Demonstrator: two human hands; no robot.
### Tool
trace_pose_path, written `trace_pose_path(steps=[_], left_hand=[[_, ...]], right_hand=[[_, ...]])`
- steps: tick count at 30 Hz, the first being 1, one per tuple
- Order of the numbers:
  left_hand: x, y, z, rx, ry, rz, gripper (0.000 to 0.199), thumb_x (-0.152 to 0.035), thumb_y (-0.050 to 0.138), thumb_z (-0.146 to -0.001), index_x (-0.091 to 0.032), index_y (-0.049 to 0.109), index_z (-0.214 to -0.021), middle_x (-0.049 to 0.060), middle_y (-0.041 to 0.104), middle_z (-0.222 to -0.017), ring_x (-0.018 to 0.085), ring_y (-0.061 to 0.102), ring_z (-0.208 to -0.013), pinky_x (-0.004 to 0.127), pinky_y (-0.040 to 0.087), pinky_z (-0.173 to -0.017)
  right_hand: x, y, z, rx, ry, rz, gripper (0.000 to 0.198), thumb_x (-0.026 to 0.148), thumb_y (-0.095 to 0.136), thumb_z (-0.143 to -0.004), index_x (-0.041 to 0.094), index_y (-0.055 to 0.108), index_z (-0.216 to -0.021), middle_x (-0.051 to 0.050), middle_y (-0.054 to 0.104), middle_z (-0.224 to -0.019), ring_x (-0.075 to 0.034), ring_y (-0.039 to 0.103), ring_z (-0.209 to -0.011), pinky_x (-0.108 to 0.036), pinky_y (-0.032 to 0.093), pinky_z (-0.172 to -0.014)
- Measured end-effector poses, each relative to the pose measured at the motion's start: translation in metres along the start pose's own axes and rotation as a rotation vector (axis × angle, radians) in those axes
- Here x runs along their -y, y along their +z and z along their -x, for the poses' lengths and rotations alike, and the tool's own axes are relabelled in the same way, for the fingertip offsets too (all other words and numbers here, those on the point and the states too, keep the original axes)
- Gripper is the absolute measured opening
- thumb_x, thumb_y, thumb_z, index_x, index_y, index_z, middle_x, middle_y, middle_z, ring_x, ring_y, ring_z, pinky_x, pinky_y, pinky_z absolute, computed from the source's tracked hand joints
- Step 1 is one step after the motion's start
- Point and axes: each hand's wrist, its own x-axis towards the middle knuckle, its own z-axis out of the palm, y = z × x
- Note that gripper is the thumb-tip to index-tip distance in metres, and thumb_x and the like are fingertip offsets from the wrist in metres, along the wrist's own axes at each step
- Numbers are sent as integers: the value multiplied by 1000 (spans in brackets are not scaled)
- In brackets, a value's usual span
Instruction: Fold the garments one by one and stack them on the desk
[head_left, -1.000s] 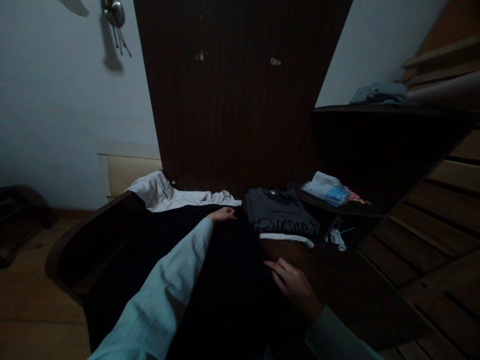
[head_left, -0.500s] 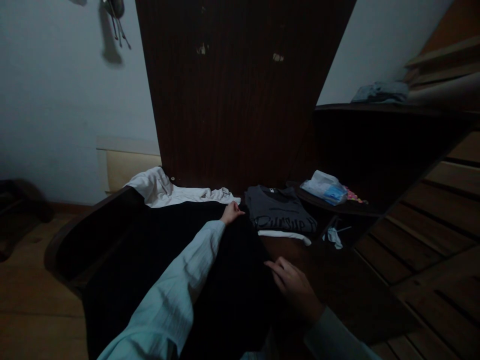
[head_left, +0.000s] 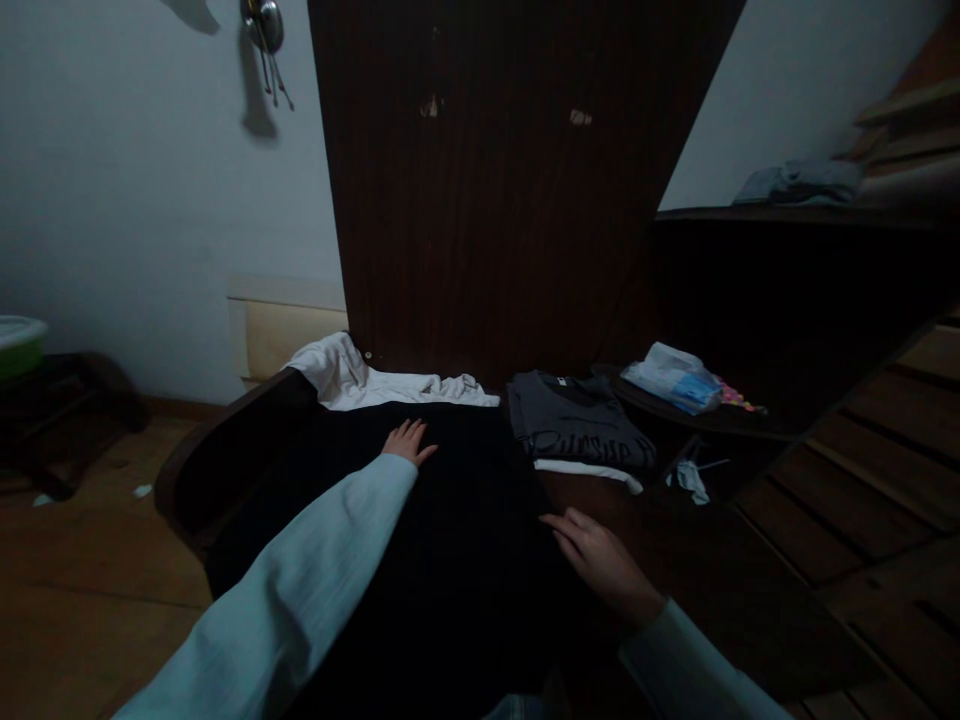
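A large black cloth [head_left: 450, 540], its folds lost in the dark, is spread over the seat of a dark wooden bench. On its upper part lies my left hand [head_left: 406, 442], flat with the fingers spread. At the cloth's right edge my right hand [head_left: 600, 562] is closed, index finger and thumb pinching the black cloth. A crumpled white cloth [head_left: 405, 388] runs along the back of the seat, just beyond the black one. To the right of it rests a folded dark grey T-shirt [head_left: 577, 415] with black lettering, on top of something white.
The curved wooden armrest [head_left: 225, 440] borders the seat on the left. On the right, a low shelf holds a plastic pack [head_left: 673, 378] of white and blue. Folded cloth [head_left: 799, 183] sits on the upper shelf. A green basin [head_left: 21, 345] stands at far left.
My left hand has let go of the black cloth's upper right corner and moved left, opening flat onto it. My right hand keeps its pinch at the right edge. The view has turned slightly left.
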Motion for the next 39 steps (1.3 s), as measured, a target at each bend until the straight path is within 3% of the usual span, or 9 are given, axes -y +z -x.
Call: trace_pose_path(steps=[7, 11, 15, 18, 22, 26, 29, 35, 39], left_hand=[[30, -19, 15, 94, -180, -126, 63, -50, 36, -79, -16, 32, -131, 10, 23, -141, 30, 13, -130, 42, 19, -102], [35, -42, 4, 199, -203, -37, 64, -50, 53, -68, -15, 46, -121, 16, 37, -133, 38, 28, -122, 47, 29, -95], [2, -51, -18, 180, -90, 34, 43, -40, 56, -68, -17, 56, -104, 15, 54, -117, 32, 48, -109, 39, 37, -89], [-39, -39, -34, 129, 49, 133, 34, -35, 51, -75, -19, 52, -106, 8, 58, -111, 22, 53, -102, 30, 39, -86], [-74, -19, -53, 80, 121, 244, 30, -26, 53, -74, -15, 50, -101, 8, 62, -94, 19, 58, -87, 28, 44, -75], [-76, -9, -71, 40, 179, 338, 14, -8, 48, -71, -13, 55, -82, 5, 63, -81, 15, 58, -77, 26, 44, -72], [-75, -6, -82, 33, 240, 395, 14, -6, 45, -71, -13, 57, -73, 2, 63, -75, 12, 58, -73, 24, 45, -71], [-89, 6, -87, -10, 288, 378, 24, -5, 40, -74, -12, 61, -83, 7, 64, -94, 16, 56, -93, 28, 41, -86], [-97, 12, -73, 37, 338, 306, 24, -10, 44, -76, -13, 61, -94, 10, 59, -109, 20, 50, -105, 32, 34, -95]], right_hand=[[25, -4, -11, 38, -65, 26, 32, 18, 36, -84, 24, 56, -109, -3, 58, -85, -14, 58, -77, -25, 47, -71], [29, -3, -15, 44, -62, 21, 30, 20, 37, -84, 24, 56, -107, -3, 59, -87, -14, 58, -79, -26, 46, -73], [24, -1, -13, 26, -23, 4, 31, 20, 36, -84, 25, 56, -107, -3, 60, -88, -14, 59, -79, -25, 46, -73], [21, 2, -11, 18, -3, 3, 31, 22, 37, -84, 25, 56, -109, -3, 59, -87, -14, 59, -77, -24, 46, -70], [20, 3, -11, 21, -17, -2, 31, 20, 39, -82, 24, 57, -107, -3, 60, -87, -14, 60, -78, -24, 47, -69], [17, 4, -10, -5, -40, -2, 30, 18, 40, -81, 23, 57, -105, -4, 61, -85, -15, 60, -75, -24, 47, -67], [15, 7, -8, -47, -38, -29, 27, 17, 40, -81, 22, 57, -101, -3, 62, -87, -14, 60, -78, -25, 47, -70], [15, 9, -6, -107, 55, -5, 22, 16, 39, -79, 20, 56, -91, -3, 61, -86, -14, 58, -77, -26, 45, -72], [20, 3, -5, -130, 25, 17, 20, 18, 42, -78, 22, 57, -91, -4, 58, -86, -15, 56, -79, -27, 43, -74]])
